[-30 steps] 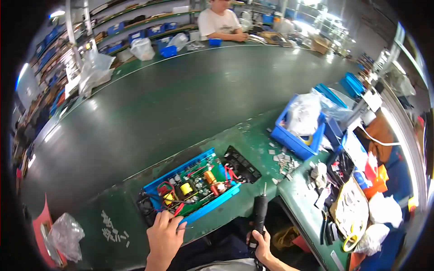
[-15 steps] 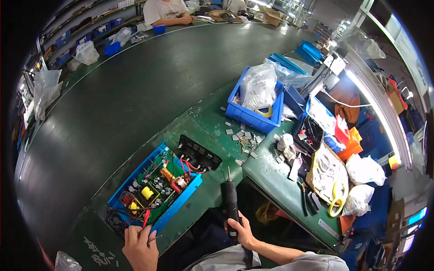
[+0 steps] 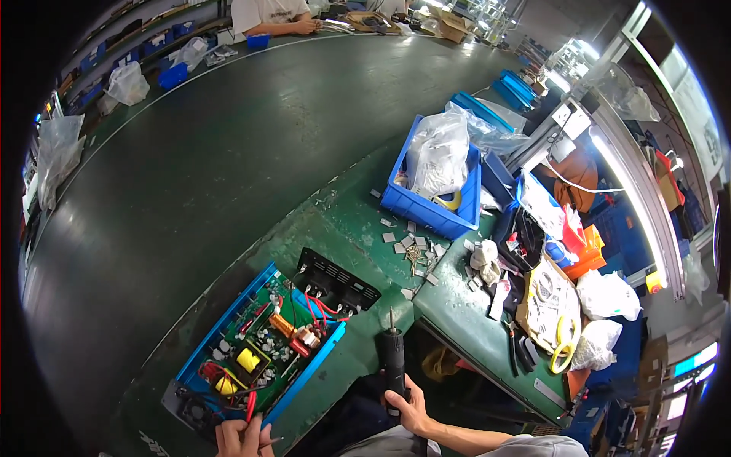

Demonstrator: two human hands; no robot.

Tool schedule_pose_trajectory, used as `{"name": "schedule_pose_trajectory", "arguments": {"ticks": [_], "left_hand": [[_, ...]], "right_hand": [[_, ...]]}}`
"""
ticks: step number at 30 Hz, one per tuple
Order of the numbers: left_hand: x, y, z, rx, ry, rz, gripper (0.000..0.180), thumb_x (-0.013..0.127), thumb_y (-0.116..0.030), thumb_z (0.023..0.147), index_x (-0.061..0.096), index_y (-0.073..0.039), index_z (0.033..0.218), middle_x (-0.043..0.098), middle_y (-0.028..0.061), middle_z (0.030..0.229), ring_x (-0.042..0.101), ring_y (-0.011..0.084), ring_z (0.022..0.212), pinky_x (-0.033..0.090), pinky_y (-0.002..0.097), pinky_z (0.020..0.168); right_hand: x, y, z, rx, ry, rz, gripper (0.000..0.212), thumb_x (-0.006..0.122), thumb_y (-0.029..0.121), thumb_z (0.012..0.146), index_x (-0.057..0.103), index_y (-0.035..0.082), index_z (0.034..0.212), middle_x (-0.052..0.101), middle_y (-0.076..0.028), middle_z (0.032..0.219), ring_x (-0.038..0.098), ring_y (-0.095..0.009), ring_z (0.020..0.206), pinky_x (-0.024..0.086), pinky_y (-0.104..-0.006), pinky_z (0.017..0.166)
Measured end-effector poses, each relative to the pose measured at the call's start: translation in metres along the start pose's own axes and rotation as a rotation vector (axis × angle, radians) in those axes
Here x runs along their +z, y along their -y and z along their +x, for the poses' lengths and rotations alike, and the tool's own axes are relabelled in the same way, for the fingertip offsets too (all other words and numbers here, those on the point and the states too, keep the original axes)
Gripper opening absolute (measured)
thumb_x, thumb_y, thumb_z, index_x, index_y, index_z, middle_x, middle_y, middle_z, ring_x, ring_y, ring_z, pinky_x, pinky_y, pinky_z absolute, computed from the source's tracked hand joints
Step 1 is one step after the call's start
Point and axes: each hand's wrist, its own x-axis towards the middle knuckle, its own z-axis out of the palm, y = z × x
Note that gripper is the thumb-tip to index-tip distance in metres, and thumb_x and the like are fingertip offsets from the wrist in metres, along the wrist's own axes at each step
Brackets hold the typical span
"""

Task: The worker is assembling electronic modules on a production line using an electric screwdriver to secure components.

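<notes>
My right hand (image 3: 412, 407) is wrapped round a black electric screwdriver (image 3: 393, 354), its bit pointing away from me. To the left lies an open blue metal housing (image 3: 306, 375) with a green circuit board, copper and yellow coils and red wires. Its black slotted end panel (image 3: 340, 283) is off the far end, still joined by wires. A small black fan (image 3: 196, 411) sits at the near end. Beside it, my left hand (image 3: 240, 439) is closed, partly cut off by the lower edge. From its fingers sticks a thin pointed rod; a thick red wire (image 3: 250, 406) runs down to the fingertips.
Beyond the screwdriver lie loose screws (image 3: 416, 257) and several small grey pads. A blue bin (image 3: 434, 212) holds plastic bags. On the side table (image 3: 449, 308) are pliers (image 3: 512, 349), yellow tape (image 3: 564, 346) and bags. Another person (image 3: 270, 17) sits across the wide green surface.
The whole view has shifted a little, and the housing appears lower. My left hand now sits nearer the lower edge, still by the fan end. The right hand keeps its grip on the screwdriver.
</notes>
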Motion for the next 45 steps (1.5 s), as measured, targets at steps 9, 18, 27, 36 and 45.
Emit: {"name": "schedule_pose_trajectory", "arguments": {"ticks": [9, 18, 27, 36, 45], "left_hand": [[-0.005, 0.006, 0.009, -0.036, 0.142, -0.031, 0.014, 0.075, -0.020, 0.094, 0.076, -0.013, 0.106, 0.056, 0.0077, 0.095, 0.061, 0.0293, 0.085, 0.053, 0.0409, 0.068], [0.001, 0.026, 0.000, 0.025, 0.208, -0.066, 0.023, 0.073, -0.021, 0.095, 0.074, -0.013, 0.116, 0.054, 0.0074, 0.099, 0.058, 0.0288, 0.085, 0.053, 0.0387, 0.062], [0.005, 0.032, 0.001, 0.135, 0.193, -0.069, 0.024, 0.074, -0.018, 0.094, 0.074, -0.013, 0.117, 0.055, 0.0083, 0.097, 0.060, 0.0287, 0.083, 0.055, 0.0397, 0.063], [0.018, 0.015, -0.025, -0.040, -0.060, 0.084, 0.020, 0.080, -0.012, 0.080, 0.075, -0.009, 0.100, 0.054, 0.0097, 0.085, 0.059, 0.0300, 0.070, 0.048, 0.0421, 0.057], [-0.012, 0.023, -0.073, -0.452, -0.497, -0.117, 0.010, 0.070, -0.005, 0.093, 0.073, 0.000, 0.100, 0.060, 0.0106, 0.084, 0.057, 0.0188, 0.069, 0.043, 0.0286, 0.060]], "right_hand": [[0.006, -0.013, 0.005, -0.106, -0.125, -0.152, 0.032, 0.074, 0.017, 0.094, 0.057, 0.006, 0.120, 0.058, 0.002, 0.083, 0.051, -0.005, 0.070, 0.042, -0.0221, 0.061], [-0.004, -0.053, 0.007, -0.153, -0.099, -0.327, 0.057, 0.069, 0.013, 0.096, 0.041, 0.004, 0.145, 0.061, -0.006, 0.110, 0.058, -0.015, 0.091, 0.052, -0.0320, 0.079], [-0.015, -0.057, 0.019, -0.265, -0.153, -0.418, 0.043, 0.080, 0.019, 0.089, 0.056, 0.005, 0.122, 0.062, -0.001, 0.089, 0.057, -0.010, 0.079, 0.049, -0.0283, 0.071], [-0.010, -0.022, 0.031, -0.264, 0.087, -0.359, 0.051, 0.077, 0.018, 0.091, 0.052, 0.002, 0.133, 0.062, -0.006, 0.110, 0.057, -0.014, 0.099, 0.050, -0.0314, 0.088], [-0.018, -0.013, 0.024, -0.257, 0.002, -0.271, 0.045, 0.062, 0.023, 0.100, 0.054, 0.003, 0.140, 0.054, 0.003, 0.088, 0.050, -0.009, 0.077, 0.041, -0.0260, 0.069]]}}
